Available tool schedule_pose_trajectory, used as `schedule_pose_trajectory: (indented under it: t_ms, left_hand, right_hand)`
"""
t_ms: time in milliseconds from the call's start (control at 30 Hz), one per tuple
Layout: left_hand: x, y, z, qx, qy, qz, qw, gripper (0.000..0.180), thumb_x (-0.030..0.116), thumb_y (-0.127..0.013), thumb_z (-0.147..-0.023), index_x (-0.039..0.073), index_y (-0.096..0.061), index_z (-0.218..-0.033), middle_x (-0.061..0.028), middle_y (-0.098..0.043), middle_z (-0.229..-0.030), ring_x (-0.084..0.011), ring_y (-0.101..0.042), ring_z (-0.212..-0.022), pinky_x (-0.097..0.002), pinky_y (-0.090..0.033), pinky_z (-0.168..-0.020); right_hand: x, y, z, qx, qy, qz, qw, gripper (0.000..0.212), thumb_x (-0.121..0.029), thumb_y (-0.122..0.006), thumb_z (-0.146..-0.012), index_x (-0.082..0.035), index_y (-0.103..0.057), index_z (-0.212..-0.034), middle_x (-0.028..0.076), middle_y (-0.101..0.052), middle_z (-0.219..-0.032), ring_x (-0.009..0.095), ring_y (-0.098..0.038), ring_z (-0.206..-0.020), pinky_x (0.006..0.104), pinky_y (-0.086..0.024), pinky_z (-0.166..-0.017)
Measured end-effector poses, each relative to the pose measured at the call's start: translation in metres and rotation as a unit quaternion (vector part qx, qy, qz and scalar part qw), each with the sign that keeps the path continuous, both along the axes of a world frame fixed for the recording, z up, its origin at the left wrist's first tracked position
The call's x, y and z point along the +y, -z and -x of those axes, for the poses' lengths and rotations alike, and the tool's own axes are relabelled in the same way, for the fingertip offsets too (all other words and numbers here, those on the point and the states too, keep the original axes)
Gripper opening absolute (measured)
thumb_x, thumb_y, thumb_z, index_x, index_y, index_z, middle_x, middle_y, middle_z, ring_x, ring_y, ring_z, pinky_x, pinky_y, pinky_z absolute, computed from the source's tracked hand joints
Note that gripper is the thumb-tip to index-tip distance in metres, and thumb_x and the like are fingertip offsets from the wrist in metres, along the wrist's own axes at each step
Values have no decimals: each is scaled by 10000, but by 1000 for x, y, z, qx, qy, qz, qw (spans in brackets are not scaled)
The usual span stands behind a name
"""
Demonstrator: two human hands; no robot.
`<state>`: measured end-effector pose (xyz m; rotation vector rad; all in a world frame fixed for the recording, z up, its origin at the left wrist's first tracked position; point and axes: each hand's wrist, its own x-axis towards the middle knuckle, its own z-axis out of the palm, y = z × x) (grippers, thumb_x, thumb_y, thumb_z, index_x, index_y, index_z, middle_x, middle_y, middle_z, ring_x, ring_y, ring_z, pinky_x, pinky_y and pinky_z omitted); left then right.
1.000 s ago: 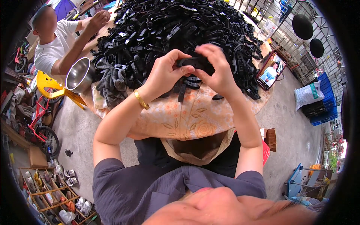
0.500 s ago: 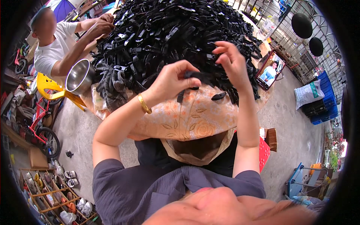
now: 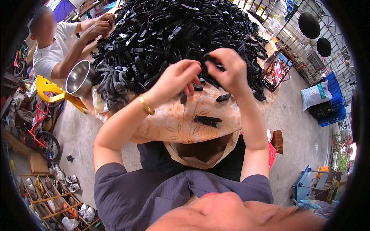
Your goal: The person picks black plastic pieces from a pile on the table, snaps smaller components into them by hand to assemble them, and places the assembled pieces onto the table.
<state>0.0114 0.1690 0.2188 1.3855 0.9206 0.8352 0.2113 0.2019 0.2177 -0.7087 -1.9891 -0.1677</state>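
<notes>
A large heap of small, long black pieces, some with shiny faces, covers most of the table. My left hand, a gold bangle on its wrist, is at the near edge of the heap with its fingers pinched together. Just to its right, my right hand is curled, thumb and fingertips closing at a dark blur. What either hand holds cannot be made out against the black heap. One black piece lies on the orange floral cloth below my hands. Another black piece lies under my right wrist.
Dark grey gloves and a steel bowl are at the left, by a yellow chair. A co-worker sits beyond them. A phone stands at the right. An open bag is at my lap.
A black piece now lies on the cloth near the table's front edge. My left hand no longer visibly holds the dark piece it had. My right hand has come down and left, its fingers curling in.
</notes>
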Motion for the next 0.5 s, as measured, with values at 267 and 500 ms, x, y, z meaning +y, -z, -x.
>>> schedule_pose_trajectory:
  t_ms: [267,500]
  left_hand:
    - [20,7,22,-155,-38,97,983,351,180,-531,-939,5,-504,-1242,-81,-656,-901,-134,-635,-732,-246,-540,-653]
    - [18,-1,17,-190,-97,72,974,354,84,-528,-908,-41,-482,-1236,-84,-625,-925,-179,-639,-726,-302,-566,-713]
  right_hand:
    - [-24,4,22,49,-70,165,983,252,-112,-729,-683,-36,-571,-865,94,-578,-871,262,-599,-810,332,-516,-695]
    - [-24,22,18,-260,-26,187,947,285,-167,-712,-664,-78,-642,-926,83,-613,-833,269,-596,-824,374,-504,-708]
